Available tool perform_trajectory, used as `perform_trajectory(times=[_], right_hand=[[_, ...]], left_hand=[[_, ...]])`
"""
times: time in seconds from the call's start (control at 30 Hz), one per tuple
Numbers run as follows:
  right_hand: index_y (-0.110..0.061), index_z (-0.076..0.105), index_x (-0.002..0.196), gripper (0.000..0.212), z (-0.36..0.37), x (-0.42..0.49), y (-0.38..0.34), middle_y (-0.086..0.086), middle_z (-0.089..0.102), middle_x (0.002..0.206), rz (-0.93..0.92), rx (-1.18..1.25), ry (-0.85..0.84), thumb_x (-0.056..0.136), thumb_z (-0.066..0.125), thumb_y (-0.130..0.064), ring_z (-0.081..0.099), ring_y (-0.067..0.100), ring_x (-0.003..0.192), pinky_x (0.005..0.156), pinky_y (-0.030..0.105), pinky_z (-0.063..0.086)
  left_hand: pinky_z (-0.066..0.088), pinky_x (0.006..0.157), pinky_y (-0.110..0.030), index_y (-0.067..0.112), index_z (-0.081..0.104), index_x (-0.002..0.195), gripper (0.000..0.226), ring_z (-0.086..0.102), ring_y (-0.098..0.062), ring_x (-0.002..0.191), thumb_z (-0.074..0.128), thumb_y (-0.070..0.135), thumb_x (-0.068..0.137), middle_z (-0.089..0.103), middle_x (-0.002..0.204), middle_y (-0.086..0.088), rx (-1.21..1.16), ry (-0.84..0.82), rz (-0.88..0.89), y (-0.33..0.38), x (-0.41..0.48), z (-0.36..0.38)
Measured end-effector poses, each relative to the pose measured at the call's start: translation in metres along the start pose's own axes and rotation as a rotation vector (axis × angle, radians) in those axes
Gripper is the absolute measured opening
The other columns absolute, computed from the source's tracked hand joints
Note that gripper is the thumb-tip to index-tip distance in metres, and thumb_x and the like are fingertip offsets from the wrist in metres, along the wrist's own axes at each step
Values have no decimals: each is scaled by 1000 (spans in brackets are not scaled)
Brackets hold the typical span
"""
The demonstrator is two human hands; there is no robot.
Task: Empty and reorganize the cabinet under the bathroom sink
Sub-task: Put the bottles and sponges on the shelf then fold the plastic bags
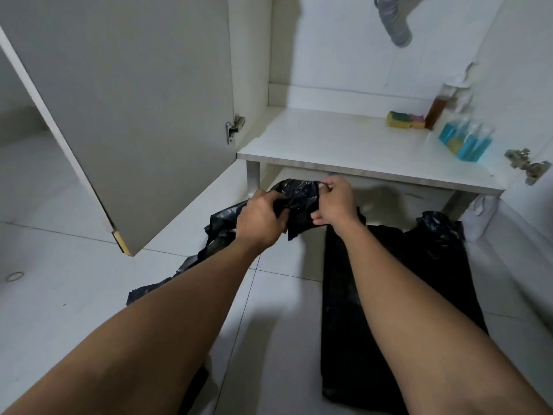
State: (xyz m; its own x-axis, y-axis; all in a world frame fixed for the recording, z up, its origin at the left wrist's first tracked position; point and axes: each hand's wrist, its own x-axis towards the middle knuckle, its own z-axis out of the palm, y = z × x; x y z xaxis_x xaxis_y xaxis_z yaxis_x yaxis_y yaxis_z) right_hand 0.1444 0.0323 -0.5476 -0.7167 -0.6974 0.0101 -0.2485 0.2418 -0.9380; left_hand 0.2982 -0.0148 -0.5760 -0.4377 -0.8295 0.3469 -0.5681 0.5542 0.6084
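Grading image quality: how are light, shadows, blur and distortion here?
Head view: dim, flat indoor light; soft arm shadows on the floor; wide-angle distortion slants the cabinet door and shelf edge; the blue bottles look smeared; the black bag gripped by the left hand and right hand shows faint glints, little detail.

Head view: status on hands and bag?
Left hand and right hand both gripping black bag. Second bag flat on floor. Bottles, sponge on shelf.
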Motion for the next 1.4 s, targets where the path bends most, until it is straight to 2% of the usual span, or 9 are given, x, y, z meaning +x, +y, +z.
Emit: perform_trajectory(times=[0.23, 0.37, 0.43, 0.6, 0.8, 0.9, 1.07, 1.27, 1.4], right_hand=[[-16, 51, 106, 13, -91, 16, -12, -10, 52, 84, -214, -32, 323, 102, 42, -24, 56, 17, 85, 76, 28, 50], [-13, 58, 106, 13, -150, 1, -5, -5, 59, 97, -533, -68, 492, 97, 51, -21, 54, 7, 87, 69, 5, 37], [-18, 57, 106, 14, -173, -7, 20, -5, 61, 102, -559, -105, 504, 94, 55, -25, 58, 7, 92, 77, 10, 43], [-22, 59, 105, 34, -198, -43, 118, 0, 65, 90, -174, -456, 401, 97, 43, -51, 62, 20, 79, 67, 36, 54], [-14, 63, 103, 24, -192, -76, 194, 11, 66, 106, 324, -464, 128, 94, 58, -36, 61, 29, 93, 78, 33, 49], [-9, 53, 124, 55, -198, -85, 212, 18, 52, 128, 528, -483, 272, 87, 60, -50, 54, 39, 114, 93, 43, 47], [-15, 54, 130, 101, -211, -66, 261, 15, 53, 136, 802, -489, 54, 52, 53, -79, 49, 39, 123, 104, 50, 39], [-9, 59, 71, 19, -219, -75, 224, 16, 62, 78, 478, -282, 199, 81, 65, -23, 62, 27, 80, 70, 31, 44], [-3, 64, 89, 15, -232, -77, 222, 15, 65, 93, 538, -415, 15, 77, 67, -13, 65, 30, 89, 73, 29, 47]], left_hand=[[55, 65, -18, 10, 68, 83, 14, 68, -17, 73, 61, -2, 80, 72, 85, -3, -489, -19, -36, 92, 51, 23], [50, 98, -30, 22, 58, 69, 29, 61, -19, 110, 65, -5, 75, 63, 118, -7, -406, 67, 250, 129, 60, 46], [50, 90, -29, 19, 58, 74, 23, 59, -17, 111, 69, -1, 76, 54, 134, -1, -272, 33, 336, 132, 51, 65], [43, 70, -31, 25, 55, 82, 16, 62, -26, 88, 64, 12, 80, 61, 102, 2, 153, -203, 366, 109, 2, 111], [53, 78, -34, 27, 57, 87, 15, 63, -25, 90, 60, 13, 82, 64, 103, -4, 357, -674, 182, 78, -44, 144], [56, 79, -34, 25, 54, 81, 13, 62, -24, 87, 66, 21, 77, 61, 96, -4, 304, -755, 104, 66, -55, 148], [52, 68, -27, 22, 59, 80, 18, 62, -18, 80, 73, 29, 71, 64, 84, 1, 170, -884, 74, 55, -65, 153], [47, 58, -23, 25, 66, 86, 19, 59, -10, 64, 77, 19, 71, 65, 78, 5, 159, -1128, 98, 70, -63, 146], [41, 54, -24, 19, 71, 85, 30, 53, -17, 58, 86, 37, 65, 62, 76, -4, 235, -1470, -121, 89, -71, 140]])
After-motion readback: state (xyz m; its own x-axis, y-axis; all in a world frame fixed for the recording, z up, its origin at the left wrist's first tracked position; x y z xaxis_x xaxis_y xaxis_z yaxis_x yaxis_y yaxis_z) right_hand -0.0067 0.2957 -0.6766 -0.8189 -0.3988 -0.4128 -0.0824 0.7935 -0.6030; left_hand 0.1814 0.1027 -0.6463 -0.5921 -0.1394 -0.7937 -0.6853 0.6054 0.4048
